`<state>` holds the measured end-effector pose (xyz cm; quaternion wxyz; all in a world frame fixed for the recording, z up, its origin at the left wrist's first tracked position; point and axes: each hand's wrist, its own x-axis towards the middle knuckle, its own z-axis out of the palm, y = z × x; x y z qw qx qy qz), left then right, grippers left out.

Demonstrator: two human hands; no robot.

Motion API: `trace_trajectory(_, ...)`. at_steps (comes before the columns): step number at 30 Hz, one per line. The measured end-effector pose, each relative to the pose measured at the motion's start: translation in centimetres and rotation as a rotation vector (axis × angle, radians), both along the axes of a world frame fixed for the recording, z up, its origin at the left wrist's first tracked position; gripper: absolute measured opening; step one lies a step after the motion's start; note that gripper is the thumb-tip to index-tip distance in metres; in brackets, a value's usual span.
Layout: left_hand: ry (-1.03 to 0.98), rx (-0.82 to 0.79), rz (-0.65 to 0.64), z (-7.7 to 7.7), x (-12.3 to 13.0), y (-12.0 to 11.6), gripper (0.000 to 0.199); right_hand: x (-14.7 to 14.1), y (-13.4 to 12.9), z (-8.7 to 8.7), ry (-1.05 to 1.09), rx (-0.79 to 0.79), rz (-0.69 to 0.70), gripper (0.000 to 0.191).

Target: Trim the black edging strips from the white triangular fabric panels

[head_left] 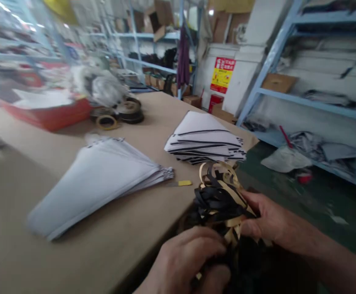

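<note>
Bundle: black-and-tan strips, between both hands
Left hand: closed on bundle
Right hand: gripping bundle
Hidden: bundle's lower end, shadowed

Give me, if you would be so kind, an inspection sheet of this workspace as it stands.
Surface: tan work table, with items spread along it.
Job's things: bundle of black and tan strips, held at the table's edge.
Clutter: stack of white pieces striped black; stack of pale pieces; yellow tag; tape rolls; red bin.
Hands: left hand and right hand, both on the bundle.
Cables: nothing seen.
Surroundings: blue metal shelving; red and yellow wall sign; green floor.
</note>
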<state>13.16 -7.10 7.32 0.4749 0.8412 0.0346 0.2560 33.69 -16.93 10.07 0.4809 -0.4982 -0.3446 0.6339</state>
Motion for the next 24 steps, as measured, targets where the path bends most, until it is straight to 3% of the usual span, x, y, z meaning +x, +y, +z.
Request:
trace_trajectory(3, 0.133, -0.107, 0.392, 1.0, -1.6, 0.0, 0.01, -4.1, 3.2, -0.8, 0.05, 0.037, 0.082, 0.052)
trace_trajectory(5, 0.178, -0.2, 0.541, 0.6, -3.4, 0.4, 0.008, -6.1, 4.6, -1.7, 0.091, 0.034, 0.092, 0.053)
trace_trajectory(9, 0.191, -0.411, 0.474, -0.3, -6.4, 0.7, 0.019, -8.4, 5.9, -3.6, 0.122, 0.018, 0.073, 0.062)
trace_trajectory(14, 0.101, -0.662, 0.431, -0.8, -7.0, 0.8, 0.035, -10.5, 5.8, -4.1, 0.044, 0.101, 0.029, 0.065)
trace_trajectory(19, -0.011, -0.978, 0.429, -1.3, -5.8, 1.2, 0.055, -11.7, 5.4, -3.9, -0.394, 0.195, 0.044, 0.071)
trace_trajectory(24, -0.073, -1.079, 0.567, -1.1, -5.5, 1.5, 0.046, -12.0, 4.5, -4.5, -0.773, 0.23, 0.191, 0.073)
